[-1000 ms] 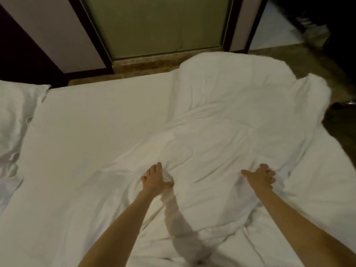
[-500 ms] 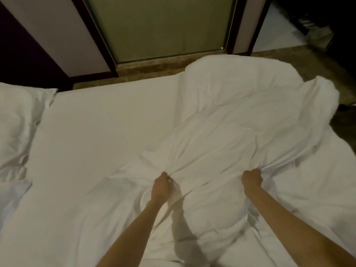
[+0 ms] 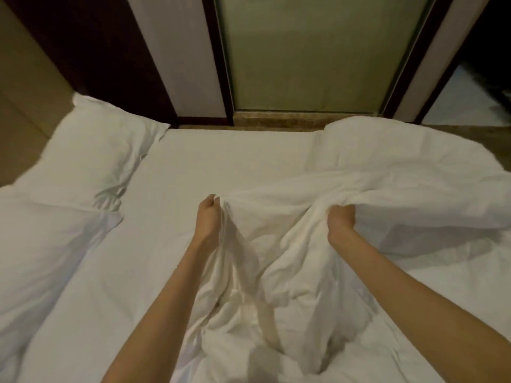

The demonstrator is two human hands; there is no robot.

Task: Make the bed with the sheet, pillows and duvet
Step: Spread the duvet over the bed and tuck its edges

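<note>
A white duvet (image 3: 373, 172) lies bunched over the right half of the bed, on top of a smooth white sheet (image 3: 221, 158). My left hand (image 3: 208, 217) is closed on a fold of the duvet and holds it lifted off the sheet. My right hand (image 3: 340, 219) grips another raised fold about an arm's width to the right. Crumpled duvet fabric hangs down between my forearms. One white pillow (image 3: 94, 158) rests at the far left corner, with a second pillow (image 3: 41, 244) in front of it.
Past the far edge of the bed stands a frosted greenish glass door (image 3: 309, 51) in a dark frame, flanked by pale wall panels. A brown stone sill (image 3: 290, 123) runs under it. Pale floor (image 3: 464, 106) shows at the far right.
Both hands closed on the duvet and lifted their folds up off the bed. My view swung up and left, bringing both pillows into sight.
</note>
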